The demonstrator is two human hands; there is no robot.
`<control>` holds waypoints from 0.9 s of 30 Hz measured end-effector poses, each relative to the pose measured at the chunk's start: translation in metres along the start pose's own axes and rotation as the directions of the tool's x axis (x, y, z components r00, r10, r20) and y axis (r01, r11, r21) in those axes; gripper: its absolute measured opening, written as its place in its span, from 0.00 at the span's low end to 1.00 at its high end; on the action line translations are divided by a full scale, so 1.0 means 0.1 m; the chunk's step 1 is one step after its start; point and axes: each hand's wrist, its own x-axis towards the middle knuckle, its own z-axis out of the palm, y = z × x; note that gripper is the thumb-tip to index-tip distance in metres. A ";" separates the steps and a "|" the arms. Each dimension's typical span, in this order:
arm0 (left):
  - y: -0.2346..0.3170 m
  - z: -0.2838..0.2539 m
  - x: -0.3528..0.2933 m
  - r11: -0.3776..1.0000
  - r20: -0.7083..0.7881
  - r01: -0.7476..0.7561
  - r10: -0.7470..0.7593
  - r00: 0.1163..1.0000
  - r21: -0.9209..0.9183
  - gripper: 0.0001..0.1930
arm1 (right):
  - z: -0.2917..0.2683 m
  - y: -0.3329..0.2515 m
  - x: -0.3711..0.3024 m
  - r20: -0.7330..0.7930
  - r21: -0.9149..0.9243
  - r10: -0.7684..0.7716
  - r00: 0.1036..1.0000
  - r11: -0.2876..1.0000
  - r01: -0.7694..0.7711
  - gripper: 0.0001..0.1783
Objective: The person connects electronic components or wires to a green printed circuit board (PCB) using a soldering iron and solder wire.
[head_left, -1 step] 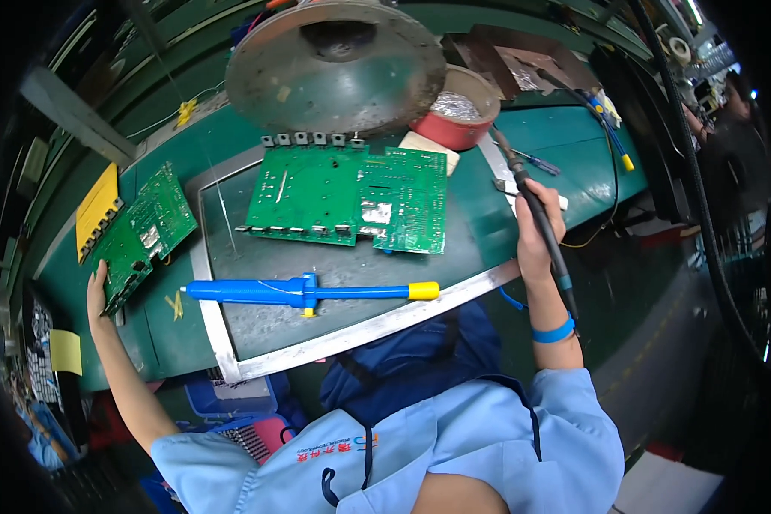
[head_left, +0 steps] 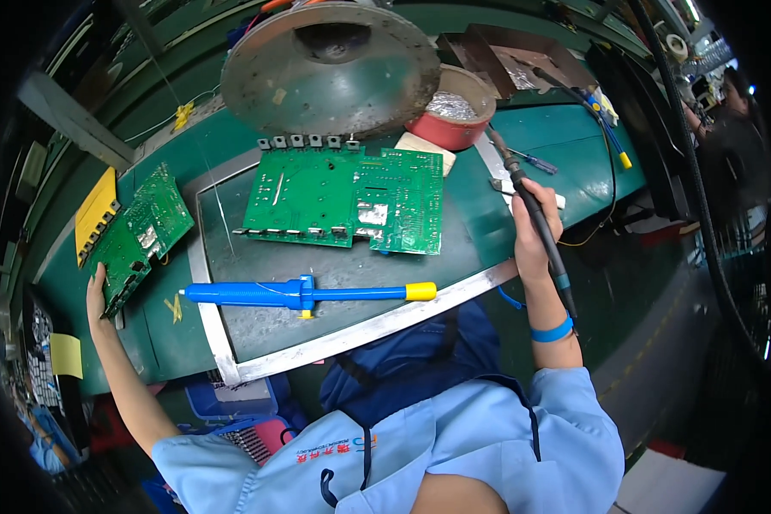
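Note:
At the far left of the bench, my left hand (head_left: 97, 294) is closed on the lower corner of a green circuit board (head_left: 146, 227), which stands tilted. Part of my left fingers is hidden behind that board. On the right, my right hand (head_left: 536, 224) wraps round the dark handle of a soldering iron (head_left: 546, 236), its tip end pointing up toward the red pot. Between my hands a second green circuit board (head_left: 308, 197) lies in the metal-edged frame, metal-tabbed parts along its upper and lower edges. Nearer me rests a blue solder sucker (head_left: 257, 294) with a yellow end.
A large metal fume hood (head_left: 343, 86) hangs over the back of the bench. Beside it stands a red round pot (head_left: 454, 128) with crumpled foil. A screwdriver (head_left: 540, 164) lies past the iron. At the far right is another blue-and-yellow tool (head_left: 612, 137). A metal rim (head_left: 377, 324) borders the work area.

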 end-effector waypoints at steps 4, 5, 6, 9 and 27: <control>0.05 0.15 -0.04 0.981 0.015 -0.080 0.084 0.996 -0.174 0.21 | -0.02 0.07 -0.03 -0.006 0.018 0.028 1.000 0.999 -0.028 0.13; 0.05 0.14 -0.03 0.982 0.018 -0.083 0.087 0.996 -0.172 0.21 | -0.03 0.07 -0.02 -0.011 0.018 0.030 0.999 0.999 -0.030 0.13; 0.08 0.17 -0.04 0.977 -0.035 -0.109 0.104 0.994 -0.182 0.21 | -0.03 0.06 -0.03 -0.003 0.023 0.038 0.999 0.999 -0.038 0.13; 0.14 0.27 -0.07 0.965 -0.223 -0.200 0.161 0.961 -0.168 0.21 | -0.03 0.06 -0.03 0.005 0.016 0.040 0.999 0.999 -0.040 0.13; 0.14 0.51 -0.26 0.897 -0.143 -0.240 0.200 0.969 -0.372 0.21 | -0.07 0.05 -0.03 0.002 0.040 0.050 0.999 0.998 -0.050 0.13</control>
